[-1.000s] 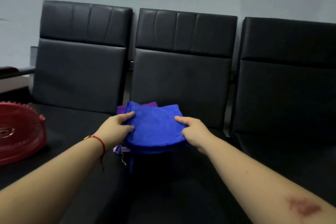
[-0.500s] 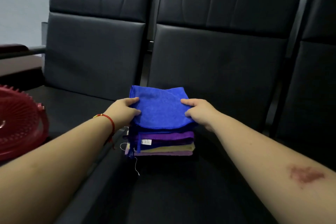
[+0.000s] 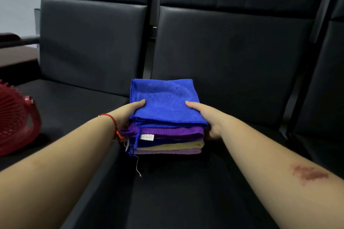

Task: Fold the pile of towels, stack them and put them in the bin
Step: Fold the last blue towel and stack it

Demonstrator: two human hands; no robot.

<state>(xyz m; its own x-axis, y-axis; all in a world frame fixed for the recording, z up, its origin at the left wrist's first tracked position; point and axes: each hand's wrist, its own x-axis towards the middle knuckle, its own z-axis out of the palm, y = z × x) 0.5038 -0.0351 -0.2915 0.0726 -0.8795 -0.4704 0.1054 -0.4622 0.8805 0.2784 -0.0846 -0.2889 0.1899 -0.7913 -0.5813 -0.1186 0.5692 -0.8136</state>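
Hands come first: the left hand grips the left side of the stack of towels, thumb laid over the blue towel on top and the other fingers hidden down the side, while the right hand clamps the right side the same way, thumb on top and fingers curled beneath the edge. The two hands are apart, one at each flank, with the stack between them. A second ago only the blue top and a sliver of purple showed between the hands; half a second ago the layered edges came into sight, and now the purple, dark blue, yellow and lilac folds face the camera squarely, with a white label and a loose thread hanging at the near left corner. Whether the stack sits on the black seat or is already just clear of it cannot be told. The grip has shifted from patting the top to holding both sides, which suggests folding and stacking are done and the carry is about to begin. The red bin lies well apart at the left edge, on the neighbouring seat, so the remaining work is probably a sideways carry, keeping the layers squeezed so none slide out.
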